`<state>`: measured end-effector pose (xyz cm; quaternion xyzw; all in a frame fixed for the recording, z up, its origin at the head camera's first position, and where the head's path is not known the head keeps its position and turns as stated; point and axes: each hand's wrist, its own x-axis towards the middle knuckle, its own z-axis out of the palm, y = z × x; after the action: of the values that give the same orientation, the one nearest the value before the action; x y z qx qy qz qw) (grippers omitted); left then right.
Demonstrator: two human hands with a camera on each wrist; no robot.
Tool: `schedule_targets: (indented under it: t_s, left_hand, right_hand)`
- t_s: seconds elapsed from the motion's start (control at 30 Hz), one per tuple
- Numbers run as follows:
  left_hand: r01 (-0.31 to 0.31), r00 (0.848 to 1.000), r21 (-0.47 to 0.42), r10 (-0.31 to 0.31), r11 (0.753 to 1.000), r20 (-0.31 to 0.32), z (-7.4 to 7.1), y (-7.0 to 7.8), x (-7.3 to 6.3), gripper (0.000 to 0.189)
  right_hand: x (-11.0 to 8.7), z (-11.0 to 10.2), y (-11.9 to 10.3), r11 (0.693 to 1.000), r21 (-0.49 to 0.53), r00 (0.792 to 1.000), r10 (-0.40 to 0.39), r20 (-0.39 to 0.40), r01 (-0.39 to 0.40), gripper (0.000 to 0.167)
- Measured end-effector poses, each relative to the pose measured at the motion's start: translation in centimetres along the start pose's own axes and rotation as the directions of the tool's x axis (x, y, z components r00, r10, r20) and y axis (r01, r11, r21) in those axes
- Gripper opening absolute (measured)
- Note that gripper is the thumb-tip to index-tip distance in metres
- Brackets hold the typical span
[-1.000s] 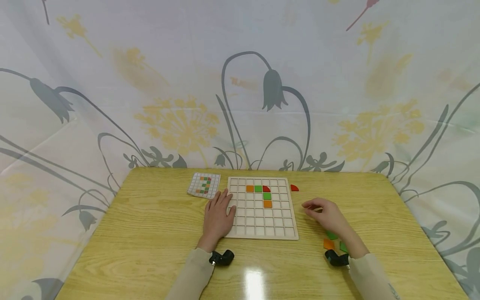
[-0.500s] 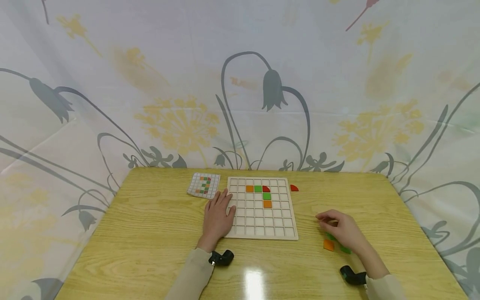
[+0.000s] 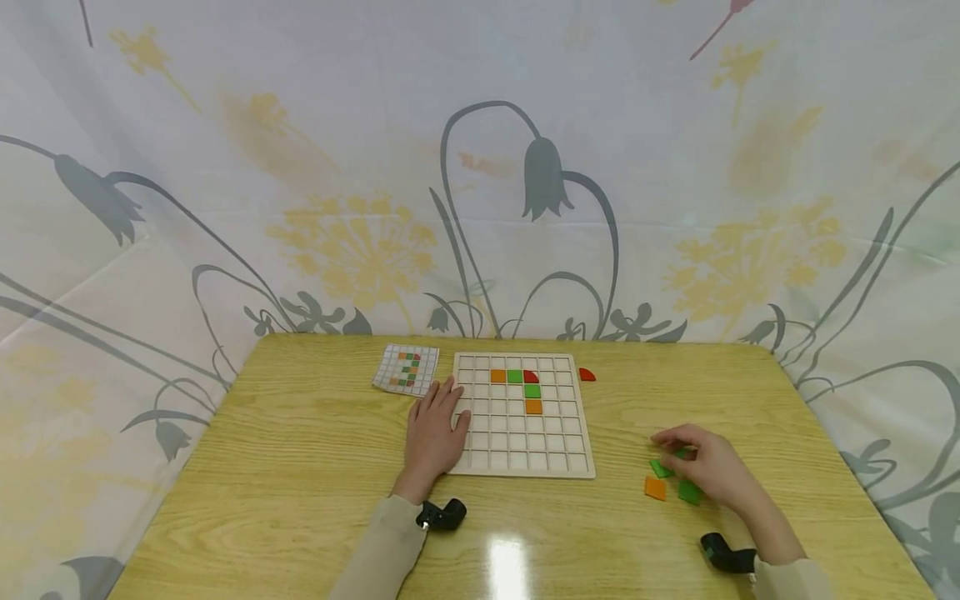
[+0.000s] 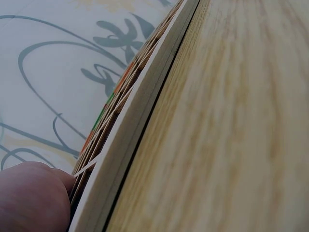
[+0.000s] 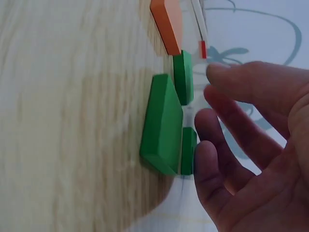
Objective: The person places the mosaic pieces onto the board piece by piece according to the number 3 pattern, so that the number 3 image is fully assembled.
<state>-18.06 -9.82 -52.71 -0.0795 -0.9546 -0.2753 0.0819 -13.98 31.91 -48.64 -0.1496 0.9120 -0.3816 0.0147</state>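
Note:
My left hand [image 3: 435, 437] lies with extended fingers across the left edge of a wooden grid board [image 3: 489, 461]. In the board's cells sit an orange square tile [image 3: 498, 377], a green one [image 3: 514, 377], a red quarter-circle tile [image 3: 531, 377], then green [image 3: 532, 391] and orange [image 3: 533, 407] squares below it. My right hand [image 3: 705, 462] hovers over several loose tiles at the right, thumb and fingers bent and apart, holding nothing. A green square tile [image 5: 161, 125] and an orange tile [image 5: 167, 24] show in the right wrist view; further green ones lie near the fingertips.
A pattern card [image 3: 406, 369] with coloured squares lies left of the board. Another red quarter-circle tile [image 3: 587, 375] rests just right of the board's far corner. A flower-printed cloth [image 3: 360, 167] hangs behind the wooden table [image 3: 300, 467].
My right hand has moved right and toward me, from beside the board to over the loose tiles, uncovering some of them. The left hand keeps its place on the board.

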Motion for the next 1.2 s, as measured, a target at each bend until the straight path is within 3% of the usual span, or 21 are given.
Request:
schedule_targets:
  t_s: [0.17,0.4,1.2]
  left_hand:
    - [0.000,1.000,-0.004,0.000,1.000,-0.001,-0.09,-0.02,-0.04,0.045]
    - [0.001,1.000,-0.008,-0.001,1.000,-0.002,-0.17,0.11,-0.16,0.046]
    - [-0.011,1.000,-0.007,0.011,1.000,-0.011,-0.31,0.24,-0.15,0.045]
  right_hand:
    - [-0.27,-0.47,0.11,0.999,0.003,0.996,-0.034,0.079,0.034,0.023]
    - [-0.19,-0.65,-0.14,1.000,-0.015,0.988,-0.010,0.155,0.012,0.027]
    - [0.54,0.01,-0.73,0.989,-0.148,0.992,0.004,0.124,0.015,0.032]
